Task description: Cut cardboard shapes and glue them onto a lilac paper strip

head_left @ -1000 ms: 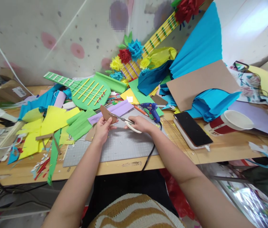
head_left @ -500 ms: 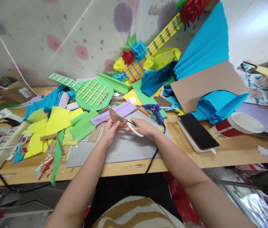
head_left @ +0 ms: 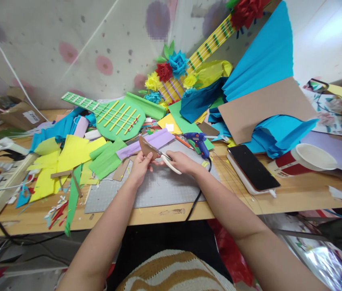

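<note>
My left hand (head_left: 140, 166) pinches a small brown cardboard piece (head_left: 147, 148) and holds it upright above a grey cutting mat (head_left: 155, 188). My right hand (head_left: 182, 161) grips white-handled scissors (head_left: 167, 160), whose blades reach into the edge of the cardboard piece. Both hands hover just over the mat near the table's middle. A blue glue gun (head_left: 199, 141) lies just behind my right hand, its black cord running off the front edge.
A green paper guitar (head_left: 119, 116), a yellow flowered guitar (head_left: 186, 64), and blue, yellow, green and purple paper sheets crowd the wooden table (head_left: 295, 192). A phone (head_left: 252, 166) and a red paper cup (head_left: 302, 159) lie at the right. A cardboard sheet (head_left: 264, 107) leans on blue paper.
My hands, with the cardboard piece and scissors, have edged slightly rightward in view as my head shifted. The cardboard piece has turned a little between the blades.
</note>
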`<state>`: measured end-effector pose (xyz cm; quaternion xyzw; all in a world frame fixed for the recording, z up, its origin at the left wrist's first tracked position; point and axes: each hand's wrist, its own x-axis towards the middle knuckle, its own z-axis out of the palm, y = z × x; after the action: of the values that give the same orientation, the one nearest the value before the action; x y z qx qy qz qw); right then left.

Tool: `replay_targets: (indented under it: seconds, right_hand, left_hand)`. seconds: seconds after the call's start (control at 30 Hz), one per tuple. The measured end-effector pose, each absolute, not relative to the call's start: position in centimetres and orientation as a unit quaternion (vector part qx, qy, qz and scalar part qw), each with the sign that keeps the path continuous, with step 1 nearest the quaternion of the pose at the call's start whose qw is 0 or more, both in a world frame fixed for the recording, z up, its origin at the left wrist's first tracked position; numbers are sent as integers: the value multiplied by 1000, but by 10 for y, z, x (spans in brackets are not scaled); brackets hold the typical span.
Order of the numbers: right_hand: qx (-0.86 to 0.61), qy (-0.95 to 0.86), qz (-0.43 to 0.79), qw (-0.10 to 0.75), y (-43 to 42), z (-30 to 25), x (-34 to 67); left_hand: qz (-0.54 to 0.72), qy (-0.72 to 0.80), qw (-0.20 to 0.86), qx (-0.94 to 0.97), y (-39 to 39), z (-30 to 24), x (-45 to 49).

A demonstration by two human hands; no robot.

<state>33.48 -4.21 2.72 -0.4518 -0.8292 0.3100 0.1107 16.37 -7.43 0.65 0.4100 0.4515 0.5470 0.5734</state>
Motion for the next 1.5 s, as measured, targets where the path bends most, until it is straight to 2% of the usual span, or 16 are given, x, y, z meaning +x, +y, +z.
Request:
replay_targets:
  seconds: [0.2,0.33,0.7,0.9,1.07,1.2,1.5]
  right_hand:
    - [-425,-820,369,107,-41,32,339]
    - [-421,-830,357,80,-41,37,345]
    - [-421,-832,351,77,-37,36,353]
    - [-412,-839,349,71,-35,38,359]
    - [-474,-802,332,147,-26,31,361]
    - [-508,-770,320,215,-23,25,357]
    - [-441,-831,314,127,-44,31,347]
  left_hand:
    - [609,483,524,349,-69,7,156]
    - [630,490,496,344,-68,8,152]
    - [596,418,602,329,-73,13,161]
    - [576,426,621,319,-76,14,156]
    - [600,491,525,352,-67,9,145]
    - [563,516,485,427,-65,9,143]
    - [546,470,533,443,-75,9,152]
